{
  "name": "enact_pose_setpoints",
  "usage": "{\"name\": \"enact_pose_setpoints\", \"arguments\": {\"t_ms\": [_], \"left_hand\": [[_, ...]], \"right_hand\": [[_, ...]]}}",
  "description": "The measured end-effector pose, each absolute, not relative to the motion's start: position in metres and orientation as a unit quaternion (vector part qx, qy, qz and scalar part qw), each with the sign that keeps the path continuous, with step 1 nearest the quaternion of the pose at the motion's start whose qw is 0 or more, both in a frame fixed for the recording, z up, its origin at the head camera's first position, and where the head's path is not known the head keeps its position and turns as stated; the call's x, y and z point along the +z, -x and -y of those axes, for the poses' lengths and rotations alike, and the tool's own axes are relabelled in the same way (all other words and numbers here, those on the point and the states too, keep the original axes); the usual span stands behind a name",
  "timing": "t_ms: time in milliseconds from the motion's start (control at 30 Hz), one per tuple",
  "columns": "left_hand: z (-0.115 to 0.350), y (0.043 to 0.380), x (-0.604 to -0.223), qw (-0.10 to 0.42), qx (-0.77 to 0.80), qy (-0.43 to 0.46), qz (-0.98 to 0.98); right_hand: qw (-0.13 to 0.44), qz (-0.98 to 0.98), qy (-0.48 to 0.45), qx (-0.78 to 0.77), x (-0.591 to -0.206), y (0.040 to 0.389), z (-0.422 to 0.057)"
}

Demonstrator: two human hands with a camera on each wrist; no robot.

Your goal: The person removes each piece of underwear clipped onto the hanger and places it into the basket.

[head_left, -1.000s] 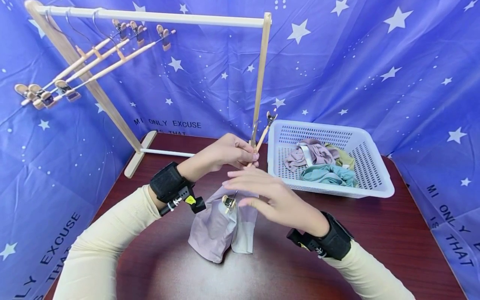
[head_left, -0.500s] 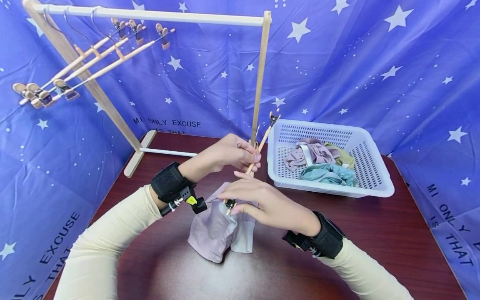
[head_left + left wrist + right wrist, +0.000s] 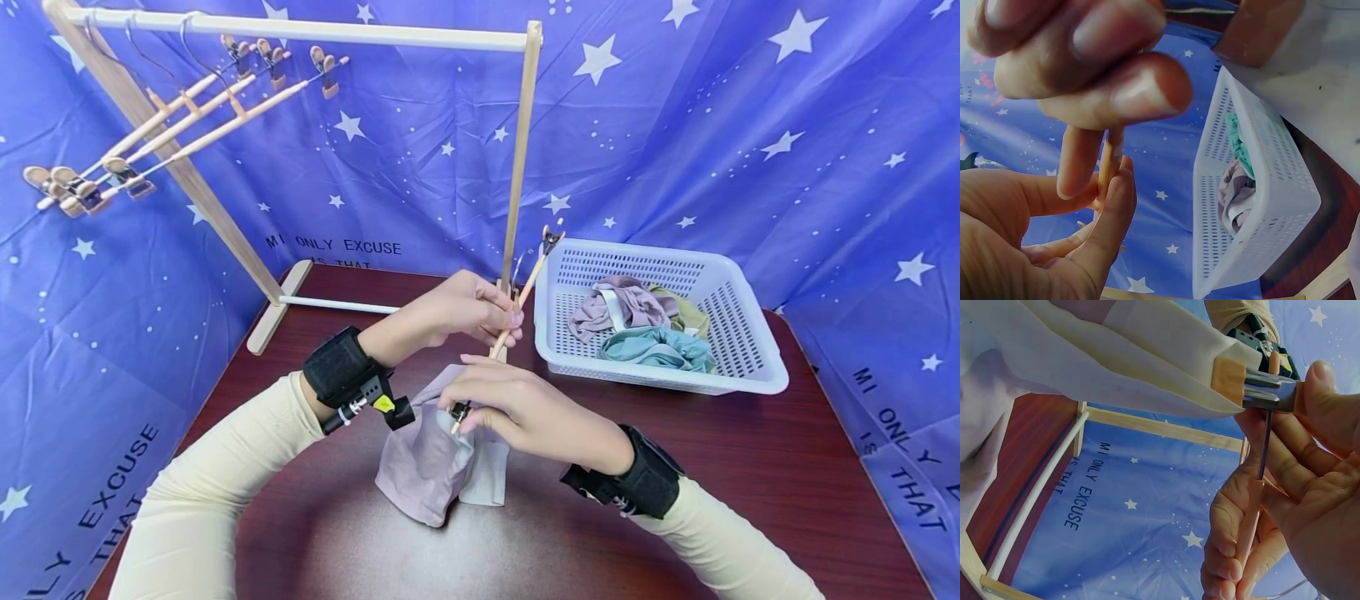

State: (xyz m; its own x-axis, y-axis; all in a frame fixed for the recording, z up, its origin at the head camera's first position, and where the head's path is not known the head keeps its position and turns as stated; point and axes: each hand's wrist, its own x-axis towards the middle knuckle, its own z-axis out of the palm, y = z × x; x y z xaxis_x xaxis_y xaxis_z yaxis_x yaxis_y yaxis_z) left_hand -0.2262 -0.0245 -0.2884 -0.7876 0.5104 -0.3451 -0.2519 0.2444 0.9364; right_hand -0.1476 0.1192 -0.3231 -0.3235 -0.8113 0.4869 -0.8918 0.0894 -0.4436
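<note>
My left hand (image 3: pixel 476 308) pinches the wooden bar of a clip hanger (image 3: pixel 529 282) near its middle, the bar slanting up and away to a clip (image 3: pixel 551 242) at its far end. At the near end, my right hand (image 3: pixel 521 402) pinches the other clip (image 3: pixel 1263 390) between thumb and fingers. That clip's wooden pads bite on the edge of a pale mauve and white cloth garment (image 3: pixel 427 471), which drapes down toward the table. In the left wrist view, blurred fingertips (image 3: pixel 1141 97) of the right hand cover part of the bar.
A white perforated basket (image 3: pixel 660 379) with mauve, teal and olive cloths stands at the right. The wooden rack (image 3: pixel 300 32) at the back left carries several clip hangers (image 3: pixel 202 125). Starry blue cloth (image 3: pixel 675 125) surrounds the dark red table (image 3: pixel 750 467).
My right hand has moved down and left from beside the bar onto the near clip, its fingers drawing in. The left hand keeps its pinch; the hanger's far end has shifted slightly right.
</note>
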Motion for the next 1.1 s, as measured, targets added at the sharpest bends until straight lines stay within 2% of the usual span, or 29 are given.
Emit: {"name": "enact_pose_setpoints", "arguments": {"t_ms": [567, 1100], "left_hand": [[0.0203, 0.2206, -0.2880, 0.315, 0.606, -0.100, -0.724], [0.0188, 0.2180, -0.2869, 0.315, 0.606, -0.104, -0.723]], "right_hand": [[0.110, 0.715, -0.582, 0.371, -0.3290, 0.1450, -0.1142], [0.121, 0.709, -0.579, 0.384, -0.3306, 0.1428, -0.1159]]}}
